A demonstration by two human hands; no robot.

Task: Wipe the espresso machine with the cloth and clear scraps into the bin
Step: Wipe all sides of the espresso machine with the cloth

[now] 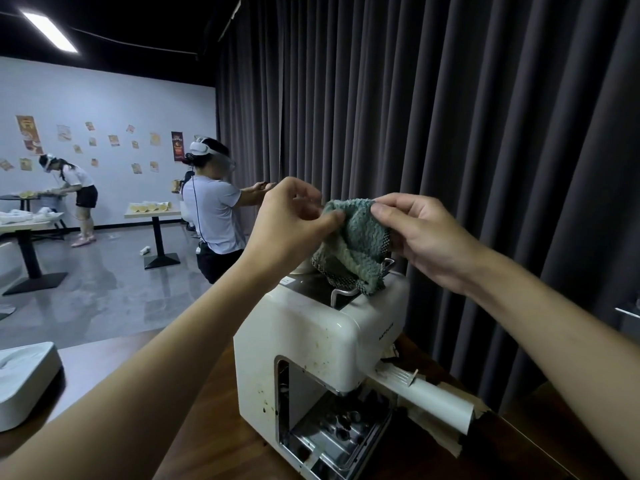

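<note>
Bare forearms (138, 393) reach upward; left hand (294, 223) pinches one top corner of the green cloth (353, 247), right hand (426, 237) pinches the other, over the stained espresso machine (322, 337). Soft, light, floppy: likely best bunched for wiping.

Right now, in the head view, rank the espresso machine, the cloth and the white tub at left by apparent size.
1. espresso machine, clearly largest.
2 and 3. cloth and white tub look about alike. The frame edge cuts off the tub and the cloth is bunched, so I won't rank them.
</note>
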